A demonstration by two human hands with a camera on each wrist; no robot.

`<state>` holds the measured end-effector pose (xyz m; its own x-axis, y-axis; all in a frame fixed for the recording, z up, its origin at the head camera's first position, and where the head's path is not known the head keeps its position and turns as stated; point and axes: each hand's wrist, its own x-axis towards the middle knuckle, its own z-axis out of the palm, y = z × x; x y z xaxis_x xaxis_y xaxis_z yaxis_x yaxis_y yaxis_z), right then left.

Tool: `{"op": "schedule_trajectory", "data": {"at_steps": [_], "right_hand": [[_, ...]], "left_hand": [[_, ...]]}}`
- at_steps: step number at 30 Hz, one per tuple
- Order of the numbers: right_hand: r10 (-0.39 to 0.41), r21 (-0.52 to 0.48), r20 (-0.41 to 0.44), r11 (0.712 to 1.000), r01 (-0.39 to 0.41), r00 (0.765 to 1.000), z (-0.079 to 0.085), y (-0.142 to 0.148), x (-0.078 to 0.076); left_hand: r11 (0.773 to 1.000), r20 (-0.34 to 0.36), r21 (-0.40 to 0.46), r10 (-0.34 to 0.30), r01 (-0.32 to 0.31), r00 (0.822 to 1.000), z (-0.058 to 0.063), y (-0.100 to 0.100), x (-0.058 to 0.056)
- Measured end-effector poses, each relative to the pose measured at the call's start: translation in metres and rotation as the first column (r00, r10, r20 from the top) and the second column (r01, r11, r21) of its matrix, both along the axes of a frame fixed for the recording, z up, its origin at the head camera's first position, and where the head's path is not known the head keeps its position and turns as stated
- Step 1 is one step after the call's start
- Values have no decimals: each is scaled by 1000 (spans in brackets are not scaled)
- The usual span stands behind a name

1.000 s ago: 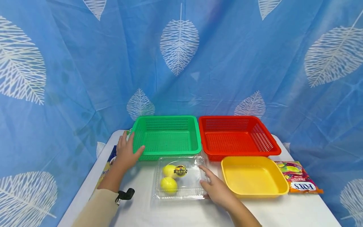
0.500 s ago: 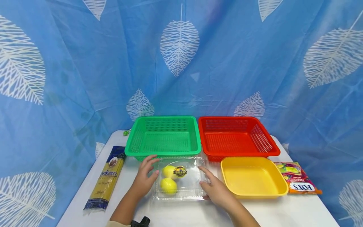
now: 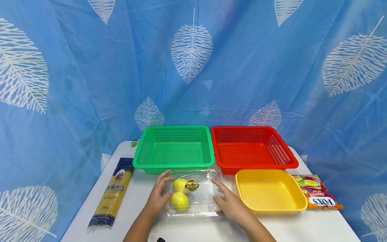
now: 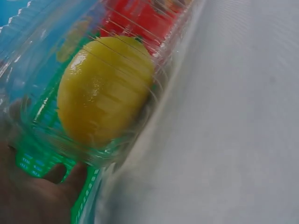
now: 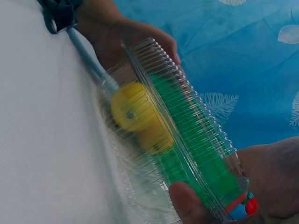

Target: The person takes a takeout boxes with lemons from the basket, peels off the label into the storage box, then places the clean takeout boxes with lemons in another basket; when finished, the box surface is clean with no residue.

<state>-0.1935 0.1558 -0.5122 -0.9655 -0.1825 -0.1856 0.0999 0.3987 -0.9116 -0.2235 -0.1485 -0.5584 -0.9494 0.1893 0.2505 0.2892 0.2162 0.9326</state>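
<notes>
A clear plastic clamshell box (image 3: 204, 195) with a dark round label lies on the white table, its lid down. Two yellow, lemon-like fruits (image 3: 180, 200) show through its left half. My left hand (image 3: 157, 195) grips the box's left side, fingers over the far corner and thumb near the fruits. On the opposite side my right hand (image 3: 231, 205) holds the box; in the right wrist view its thumb (image 5: 187, 200) presses the near wall. One fruit (image 4: 105, 91) fills much of the left wrist view, with the left fingers (image 4: 74, 182) at the box's end.
Behind the box stand a green basket (image 3: 178, 165) and a red basket (image 3: 257, 166). A yellow tray (image 3: 269, 191) is on the right, beside a FOX'S candy bag (image 3: 317, 191). An Ankara pasta pack (image 3: 112, 195) lies at the left.
My left hand has come from the green basket's left side, down and right to the box's left side. The pasta pack is uncovered now. My right hand has stayed at the box.
</notes>
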Motion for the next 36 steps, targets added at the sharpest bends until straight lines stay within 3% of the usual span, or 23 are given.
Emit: {"op": "schedule_trajectory", "data": {"at_steps": [6, 9, 11, 16, 21, 25, 29, 33, 36], "right_hand": [[12, -13, -8, 1000, -12, 1000, 4, 0, 2], [33, 66, -51, 997, -30, 998, 7, 0, 2], [53, 171, -120, 985, -32, 991, 10, 0, 1], [74, 404, -280, 913, 48, 957, 20, -6, 0], [57, 456, -367, 881, 126, 929, 30, -18, -6], [45, 469, -458, 861, 198, 888, 35, -29, -13], [57, 444, -506, 872, 203, 860, 37, -40, -19], [55, 387, -507, 906, 170, 860, 32, -53, -26], [63, 389, -508, 907, 163, 859, 24, -61, -30]], "left_hand": [[1000, 13, 15, -3, 3, 1000, -5, 1, 1], [1000, 32, 5, 4, -4, 999, -7, 0, 2], [1000, 64, 5, 5, -5, 998, -7, 1, 2], [1000, 109, 7, -16, 16, 994, -4, 1, 3], [1000, 93, -3, -23, 23, 995, -6, 1, 4], [999, 106, 9, -36, 36, 994, -7, 1, 2], [999, 125, 12, -37, 36, 992, -7, 2, 1], [999, 107, 6, -40, 39, 993, -6, 2, 1], [999, 102, 2, -39, 39, 994, -5, 1, 3]]}}
